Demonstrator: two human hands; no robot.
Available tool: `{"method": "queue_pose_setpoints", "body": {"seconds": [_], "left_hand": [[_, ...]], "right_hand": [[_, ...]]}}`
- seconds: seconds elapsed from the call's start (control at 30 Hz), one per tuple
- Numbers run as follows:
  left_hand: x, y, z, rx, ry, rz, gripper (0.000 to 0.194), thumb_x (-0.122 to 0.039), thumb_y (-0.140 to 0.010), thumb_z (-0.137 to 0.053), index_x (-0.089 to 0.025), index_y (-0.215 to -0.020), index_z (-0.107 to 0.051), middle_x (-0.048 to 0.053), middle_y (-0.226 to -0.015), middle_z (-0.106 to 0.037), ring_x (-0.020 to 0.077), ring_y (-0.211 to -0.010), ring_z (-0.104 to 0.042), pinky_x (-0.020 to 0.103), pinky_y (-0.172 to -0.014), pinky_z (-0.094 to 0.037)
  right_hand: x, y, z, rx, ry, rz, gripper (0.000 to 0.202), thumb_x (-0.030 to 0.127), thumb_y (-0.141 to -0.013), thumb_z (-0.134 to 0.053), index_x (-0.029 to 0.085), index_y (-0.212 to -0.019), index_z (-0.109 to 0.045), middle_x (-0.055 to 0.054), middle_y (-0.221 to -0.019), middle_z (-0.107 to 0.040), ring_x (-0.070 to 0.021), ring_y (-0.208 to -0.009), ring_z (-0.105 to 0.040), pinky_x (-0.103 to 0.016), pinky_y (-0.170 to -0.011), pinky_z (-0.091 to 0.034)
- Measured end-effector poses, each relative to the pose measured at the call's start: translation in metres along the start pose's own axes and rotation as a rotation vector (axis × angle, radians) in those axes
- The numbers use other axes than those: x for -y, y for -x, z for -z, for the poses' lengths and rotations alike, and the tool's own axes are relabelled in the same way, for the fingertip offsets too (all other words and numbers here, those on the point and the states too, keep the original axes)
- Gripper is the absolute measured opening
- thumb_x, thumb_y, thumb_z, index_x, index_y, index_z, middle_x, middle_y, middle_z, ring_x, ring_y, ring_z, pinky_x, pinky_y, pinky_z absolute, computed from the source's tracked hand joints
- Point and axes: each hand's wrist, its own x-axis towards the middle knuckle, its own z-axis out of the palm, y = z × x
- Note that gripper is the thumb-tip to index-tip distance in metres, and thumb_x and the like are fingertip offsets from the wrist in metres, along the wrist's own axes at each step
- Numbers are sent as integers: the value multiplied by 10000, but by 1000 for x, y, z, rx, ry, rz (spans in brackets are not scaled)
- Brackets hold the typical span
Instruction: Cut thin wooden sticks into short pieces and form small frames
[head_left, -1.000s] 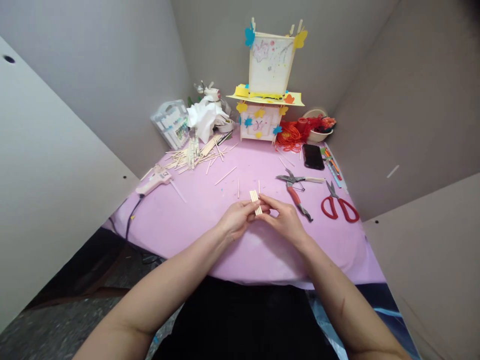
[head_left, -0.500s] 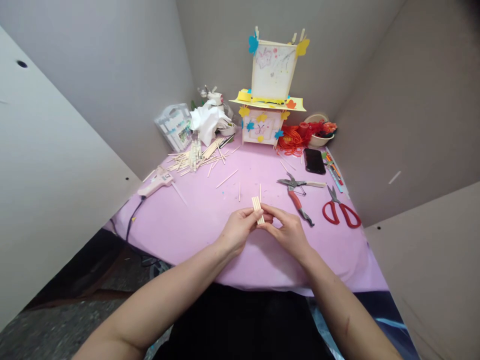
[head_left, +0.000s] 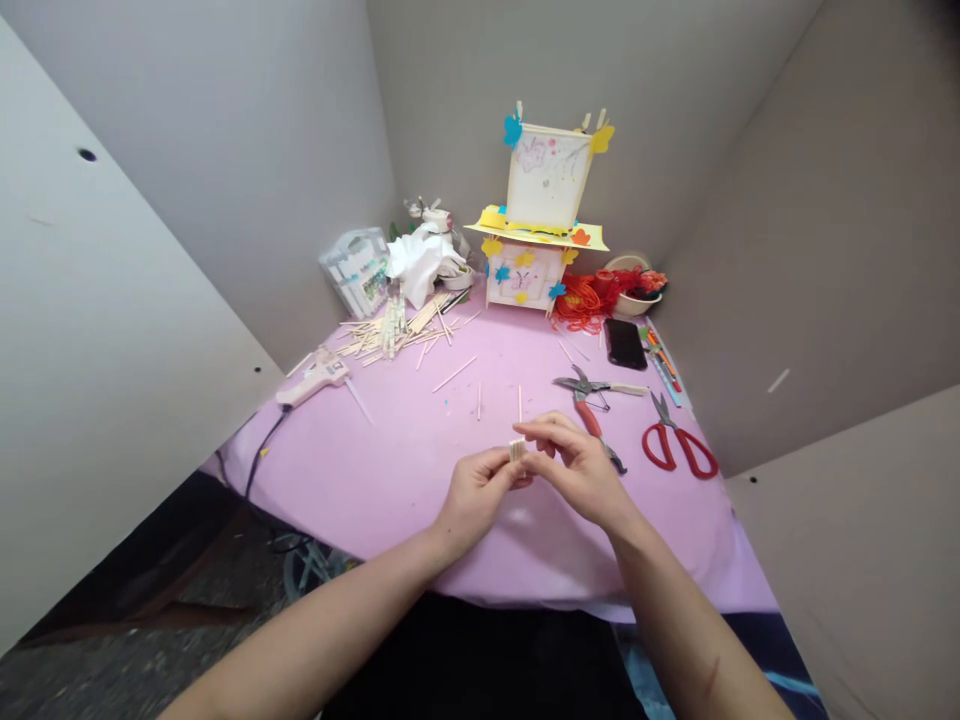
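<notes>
Between my fingers is a small bundle of pale wooden sticks (head_left: 517, 450), seen nearly end-on above the pink cloth. My left hand (head_left: 480, 490) pinches it from the left with thumb and fingers. The thumb of my right hand (head_left: 574, 468) presses against its right side, while the right fingers arch above it. Two single sticks lie on the cloth just beyond, one (head_left: 479, 401) left of the bundle and one (head_left: 520, 402) right behind it. Part of the bundle is hidden by the fingers.
A decorated paper lantern (head_left: 551, 180) stands at the back. Loose sticks (head_left: 367, 342), a glue gun (head_left: 319, 375) and a clear case (head_left: 356, 270) are left. Pliers (head_left: 589, 410), red scissors (head_left: 679, 440), a phone (head_left: 625, 344) and red cord (head_left: 581, 302) are right. Panels enclose the pink table (head_left: 360, 500).
The bundle has tilted from broadside to nearly end-on. My right fingers have lifted over its top. The whole view has shifted, with the table lower in the picture.
</notes>
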Motion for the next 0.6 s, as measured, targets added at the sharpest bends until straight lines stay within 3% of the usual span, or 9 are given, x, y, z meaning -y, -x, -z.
{"method": "queue_pose_setpoints", "body": {"seconds": [0.1,0.3,0.47,0.6], "left_hand": [[4,3,-1,29,-49,-31,266,-355,-858,-585,-140,-923,-728,56,-918,-715,203,-873,-669,326,-805,-570],[9,-1,4,55,-176,-53,284,-363,-868,-572,-143,-965,-724,54,-857,-721,193,-825,-672,309,-787,-550],[-1,-10,4,124,-128,16,272,-357,-860,-577,-124,-862,-717,61,-860,-711,198,-869,-656,313,-823,-527],[-9,-16,-2,125,-53,40,203,-302,-815,-635,-117,-868,-703,63,-877,-711,201,-905,-651,317,-864,-506]], "right_hand": [[8,-2,-1,42,-68,-61,181,265,-807,-665,240,-976,-727,-23,-818,-579,-126,-724,-520,-264,-624,-435],[9,1,-5,42,-181,-112,120,271,-802,-667,231,-877,-752,-22,-770,-565,-123,-686,-533,-263,-586,-439],[6,-4,-5,-8,-323,-217,133,325,-772,-689,202,-775,-740,-9,-755,-533,-107,-606,-530,-253,-521,-444],[3,-8,-4,-76,-339,-234,146,331,-763,-695,195,-720,-728,-10,-757,-539,-115,-664,-533,-246,-561,-437]]}}
